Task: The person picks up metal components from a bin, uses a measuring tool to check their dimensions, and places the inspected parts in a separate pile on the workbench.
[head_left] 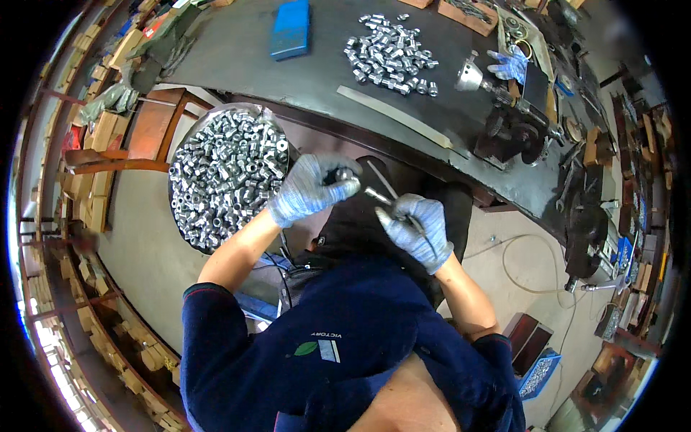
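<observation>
My left hand (pixel 313 191), in a blue-and-white knit glove, is closed around a small metal fitting (pixel 346 174) that shows at its fingertips. The fingers of my gloved right hand (pixel 419 229) are wrapped round a thin grey rod-shaped tool (pixel 381 178). A short shiny metal tip (pixel 376 194) also sticks out by the right fingers, toward the fitting; whether it belongs to the same tool I cannot tell. Both hands are over my lap, a small gap apart. Beside my left hand stands a round tub (pixel 268 113) heaped with the same kind of metal fittings (pixel 227 169).
On the dark workbench (pixel 230 50) lie a pile of fittings (pixel 392 54), a blue box (pixel 290 29) and a flat metal strip (pixel 394 115). At right stand a chucked bench device (pixel 504 122) and a loose glove (pixel 509 66). A wooden chair (pixel 155 126) is behind the tub.
</observation>
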`<state>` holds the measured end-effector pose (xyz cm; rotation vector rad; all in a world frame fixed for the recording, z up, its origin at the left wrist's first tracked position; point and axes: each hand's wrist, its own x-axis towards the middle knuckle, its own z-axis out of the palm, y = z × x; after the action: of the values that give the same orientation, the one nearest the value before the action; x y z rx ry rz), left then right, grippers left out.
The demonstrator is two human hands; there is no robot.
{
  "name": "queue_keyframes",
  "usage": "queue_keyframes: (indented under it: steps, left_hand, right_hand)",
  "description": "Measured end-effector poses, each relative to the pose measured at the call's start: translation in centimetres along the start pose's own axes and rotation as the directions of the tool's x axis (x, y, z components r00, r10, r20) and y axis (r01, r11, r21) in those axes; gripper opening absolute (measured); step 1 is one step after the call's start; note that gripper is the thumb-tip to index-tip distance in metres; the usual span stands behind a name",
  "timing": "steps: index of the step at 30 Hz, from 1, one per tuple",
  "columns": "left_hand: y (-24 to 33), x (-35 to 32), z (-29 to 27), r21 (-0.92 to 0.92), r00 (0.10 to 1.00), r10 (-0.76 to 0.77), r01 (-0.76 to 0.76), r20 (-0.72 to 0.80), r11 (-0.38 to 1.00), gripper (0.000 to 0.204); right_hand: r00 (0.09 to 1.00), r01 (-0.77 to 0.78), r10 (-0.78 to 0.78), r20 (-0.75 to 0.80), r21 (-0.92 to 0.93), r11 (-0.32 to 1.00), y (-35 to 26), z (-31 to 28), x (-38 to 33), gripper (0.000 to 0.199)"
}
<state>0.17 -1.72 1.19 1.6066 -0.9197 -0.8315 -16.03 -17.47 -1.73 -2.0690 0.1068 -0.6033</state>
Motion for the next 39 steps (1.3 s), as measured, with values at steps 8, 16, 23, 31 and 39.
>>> queue_keyframes:
  steps: [8,16,23,31,39]
  left_hand:
    - [-2.8,0.0,-1.6,0.736,0.925,0.307,-0.046,-0.225,0.676,0.016]
    - [-2.9,-0.1,-1.0,0.802,0.917,0.361,-0.085,-0.169,0.591,0.014]
    - [-3.7,1.9,0.3,0.813,0.929,0.364,-0.161,-0.066,0.559,0.019]
    - [-3.0,13.9,-2.1,0.816,0.985,0.063,0.098,-0.162,0.570,0.018]
    - [-2.7,25.7,-6.3,-0.069,0.940,0.091,-0.120,-0.329,0.990,0.052]
  right_hand:
    - [0.976,0.180,-0.199,0.086,0.191,0.965,-4.6,-1.4,0.4,0.030]
    - [0.981,0.140,-0.159,0.110,0.163,0.977,-4.7,0.4,1.3,0.025]
    - [0.960,0.278,-0.269,0.074,-0.160,0.947,-2.2,3.1,2.7,0.024]
    - [0.986,0.076,-0.112,-0.124,-0.262,0.962,-1.9,-1.5,1.2,0.028]
    - [0.993,-0.021,0.008,-0.121,-0.107,0.994,0.0,-1.9,-1.2,0.020]
